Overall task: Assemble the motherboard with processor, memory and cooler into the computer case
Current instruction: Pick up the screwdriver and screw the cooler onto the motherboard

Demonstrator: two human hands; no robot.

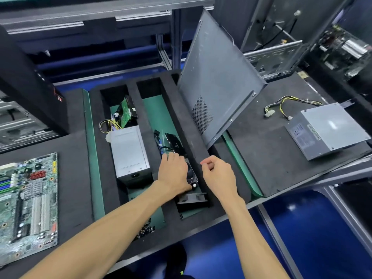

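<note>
Reaching from the near edge into the middle slot of the black foam tray: left hand, palm down, fingers closed over a black fan-like part, exact part hard to tell. Beside it, over the foam divider, right hand loosely curled, holding nothing. Flat on the worktop's left edge, well apart from both hands: motherboard. In the left slot, a silver power supply with wires. Leaning upright behind the tray, a grey case side panel. Toward the right edge, a second power supply.
</note>
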